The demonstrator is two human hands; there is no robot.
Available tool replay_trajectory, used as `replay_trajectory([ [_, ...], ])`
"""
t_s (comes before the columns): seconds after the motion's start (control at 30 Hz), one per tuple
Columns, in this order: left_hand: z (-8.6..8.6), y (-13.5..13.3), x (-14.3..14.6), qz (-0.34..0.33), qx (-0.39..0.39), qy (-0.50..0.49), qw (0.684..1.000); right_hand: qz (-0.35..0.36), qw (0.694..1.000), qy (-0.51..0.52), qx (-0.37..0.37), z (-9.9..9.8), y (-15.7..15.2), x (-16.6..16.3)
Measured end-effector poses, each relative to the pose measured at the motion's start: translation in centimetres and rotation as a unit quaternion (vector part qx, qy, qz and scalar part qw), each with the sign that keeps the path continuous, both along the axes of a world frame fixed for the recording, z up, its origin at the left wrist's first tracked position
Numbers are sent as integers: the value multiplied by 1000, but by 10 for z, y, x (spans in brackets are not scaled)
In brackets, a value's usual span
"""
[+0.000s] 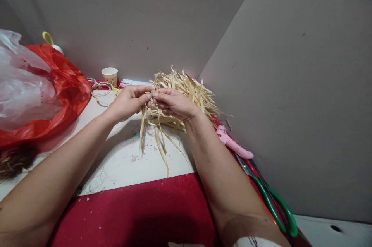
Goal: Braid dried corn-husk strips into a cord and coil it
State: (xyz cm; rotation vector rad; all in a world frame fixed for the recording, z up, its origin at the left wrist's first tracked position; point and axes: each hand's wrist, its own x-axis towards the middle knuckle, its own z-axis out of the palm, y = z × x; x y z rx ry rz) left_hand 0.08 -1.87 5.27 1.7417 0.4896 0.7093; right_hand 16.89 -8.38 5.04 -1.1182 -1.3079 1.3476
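My left hand (128, 102) and my right hand (174, 104) meet over the work surface, thumbs and fingertips pinched close together. Between them they grip pale straw strips (158, 146), whose loose ends hang down below my fingers. Just behind my right hand lies a big bundle of the same dry straw (192, 88), its cut ends fanning to the right. Beside my left hand sits a ring-shaped coil (101, 89) wrapped partly in pale fibre. The exact spot where the strips cross is hidden by my fingertips.
A paper cup (109, 76) stands at the back. Red and clear plastic bags (72, 96) fill the left, with dark fibre (17, 162) below. Green-handled scissors (273, 200) and a pink tool (235, 147) lie along the right edge. Grey panels (145, 18) rise behind and at right.
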Motion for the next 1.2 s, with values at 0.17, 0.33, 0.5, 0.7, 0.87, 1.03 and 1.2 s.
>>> replay_trajectory([
  [0.17, 3, 3, -3, 33, 26, 26, 999, -57, 998, 3, 5, 2, -1, -6],
  [0.33, 5, 7, -6, 84, 122, 47, 988, -91, 995, -35, 19, 2, -1, -10],
  [0.5, 5, -3, -2, 182, 235, 57, 953, -144, 984, -83, 70, -1, 3, -12],
  [0.7, -8, -20, 7, 213, 483, 94, 844, -199, 979, 13, 41, 5, 3, -21],
  [0.87, -14, -26, 6, 208, 572, 179, 773, -222, 973, 69, 7, 8, 2, -24],
  [1.03, -13, -30, 6, 211, 590, 196, 754, -234, 968, 90, 13, 5, 4, -28],
  [1.2, -18, -29, 8, 202, 577, 179, 771, -262, 958, 112, 45, -1, 8, -39],
])
